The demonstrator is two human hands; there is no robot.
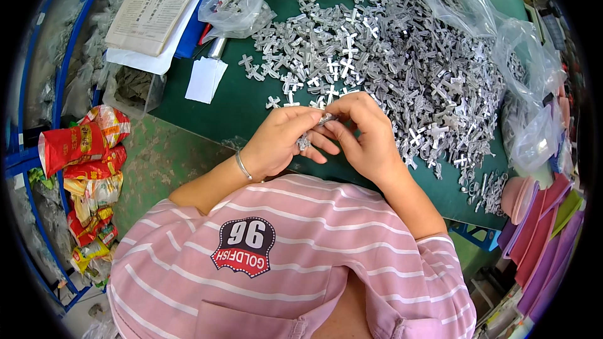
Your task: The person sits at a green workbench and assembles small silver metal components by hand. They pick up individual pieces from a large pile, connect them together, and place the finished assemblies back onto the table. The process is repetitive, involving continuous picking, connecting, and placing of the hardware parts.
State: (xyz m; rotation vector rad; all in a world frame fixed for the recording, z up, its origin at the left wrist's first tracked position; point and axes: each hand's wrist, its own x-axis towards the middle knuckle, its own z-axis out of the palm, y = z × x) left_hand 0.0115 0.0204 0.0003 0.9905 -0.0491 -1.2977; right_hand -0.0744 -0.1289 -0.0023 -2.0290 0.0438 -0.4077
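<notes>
At the near edge of the green table, both hands meet over small silver metal pieces. My left hand [279, 138], with a silver bangle [242, 166] on its wrist, pinches a small metal piece [325, 119] between thumb and forefinger. The thumb and forefinger of my right hand [367, 135] close on that same piece from the other side. More silver pieces [304, 142] show against the curled fingers of my left hand; their exact shape is partly hidden. Just beyond lies a wide heap of silver cross-shaped metal pieces [408, 63].
Clear plastic bags [527, 56] edge the heap; a small filled bag [233, 9] stands back left. Papers [160, 6], a white slip [206, 80] and a clear bin [133, 91] sit left. Red packets [85, 147] hang by blue racking. A small cluster of metal pieces [487, 191] lies right.
</notes>
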